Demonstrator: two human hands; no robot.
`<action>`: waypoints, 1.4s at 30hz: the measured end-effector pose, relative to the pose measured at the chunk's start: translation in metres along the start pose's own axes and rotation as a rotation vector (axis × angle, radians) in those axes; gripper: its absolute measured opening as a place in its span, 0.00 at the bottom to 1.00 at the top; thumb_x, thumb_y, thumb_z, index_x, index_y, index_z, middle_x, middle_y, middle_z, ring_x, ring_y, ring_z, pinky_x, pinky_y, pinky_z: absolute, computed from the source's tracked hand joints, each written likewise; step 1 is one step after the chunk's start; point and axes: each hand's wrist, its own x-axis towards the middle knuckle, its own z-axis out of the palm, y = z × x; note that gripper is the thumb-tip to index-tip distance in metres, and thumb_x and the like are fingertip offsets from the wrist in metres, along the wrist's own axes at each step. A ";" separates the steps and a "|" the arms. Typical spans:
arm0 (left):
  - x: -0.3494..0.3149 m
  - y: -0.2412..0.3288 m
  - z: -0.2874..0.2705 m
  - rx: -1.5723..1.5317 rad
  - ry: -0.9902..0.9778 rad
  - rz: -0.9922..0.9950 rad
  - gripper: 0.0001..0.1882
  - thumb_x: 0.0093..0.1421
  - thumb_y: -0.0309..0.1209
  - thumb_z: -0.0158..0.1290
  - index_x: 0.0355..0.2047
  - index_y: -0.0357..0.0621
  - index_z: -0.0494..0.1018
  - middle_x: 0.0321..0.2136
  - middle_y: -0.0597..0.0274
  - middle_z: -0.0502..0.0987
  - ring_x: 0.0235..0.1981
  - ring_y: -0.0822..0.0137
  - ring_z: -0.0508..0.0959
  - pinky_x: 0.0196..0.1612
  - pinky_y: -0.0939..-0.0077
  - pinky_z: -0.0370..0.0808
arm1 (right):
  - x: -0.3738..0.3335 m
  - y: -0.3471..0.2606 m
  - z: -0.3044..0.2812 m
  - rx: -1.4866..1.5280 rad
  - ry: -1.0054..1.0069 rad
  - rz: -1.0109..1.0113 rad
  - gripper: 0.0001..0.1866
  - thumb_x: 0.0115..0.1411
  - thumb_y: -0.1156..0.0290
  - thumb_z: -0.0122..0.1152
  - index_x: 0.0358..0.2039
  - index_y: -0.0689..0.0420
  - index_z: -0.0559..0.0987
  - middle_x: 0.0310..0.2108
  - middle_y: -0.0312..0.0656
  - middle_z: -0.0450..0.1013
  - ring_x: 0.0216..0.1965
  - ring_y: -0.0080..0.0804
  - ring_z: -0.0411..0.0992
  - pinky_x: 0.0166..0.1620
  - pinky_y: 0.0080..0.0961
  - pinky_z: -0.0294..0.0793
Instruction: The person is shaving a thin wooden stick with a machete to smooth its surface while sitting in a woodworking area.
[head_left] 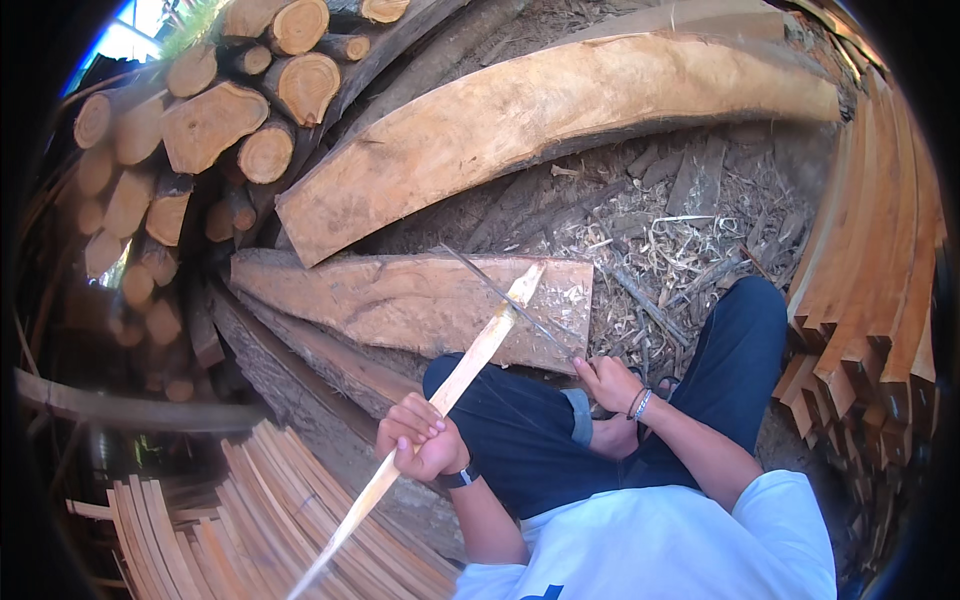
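My left hand (pixel 424 440) is closed in a fist around a long pale wooden stick (pixel 472 368). The stick slants from the lower left up to the right, and its far end looks roughly pointed and rests over a flat plank (pixel 350 295). In my right hand (pixel 608 383) is a machete (pixel 470 268), seen nearly edge-on, its handle hidden by my fingers. The blade points up and left and crosses the stick close to its tapered end. Whether it bites into the wood, I cannot tell.
A big curved slab (pixel 560 105) lies beyond the plank. Cut logs (pixel 265 150) are piled at the far left. Sawn strips (pixel 260 510) are stacked at the near left, more lumber (pixel 860 250) at the right. Shavings (pixel 690 240) cover the ground ahead.
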 end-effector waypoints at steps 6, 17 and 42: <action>-0.001 -0.001 0.003 0.003 -0.003 0.001 0.14 0.54 0.32 0.42 0.13 0.48 0.54 0.08 0.63 0.57 0.08 0.73 0.57 0.15 0.81 0.59 | 0.002 -0.020 -0.026 0.099 0.043 -0.079 0.31 0.71 0.54 0.39 0.19 0.65 0.72 0.12 0.46 0.68 0.17 0.42 0.70 0.28 0.40 0.69; 0.003 -0.006 0.006 -0.007 -0.016 -0.003 0.14 0.55 0.32 0.41 0.14 0.48 0.55 0.08 0.64 0.57 0.08 0.72 0.58 0.15 0.80 0.59 | -0.006 0.018 0.003 0.001 0.079 0.046 0.37 0.70 0.49 0.41 0.17 0.71 0.75 0.18 0.67 0.69 0.26 0.66 0.72 0.35 0.52 0.71; 0.038 -0.011 0.019 0.090 0.023 0.055 0.13 0.54 0.30 0.41 0.13 0.48 0.54 0.08 0.64 0.57 0.07 0.73 0.56 0.13 0.81 0.54 | 0.021 0.048 0.009 -0.165 0.019 0.103 0.23 0.55 0.60 0.62 0.32 0.73 0.75 0.25 0.62 0.75 0.26 0.48 0.79 0.34 0.41 0.77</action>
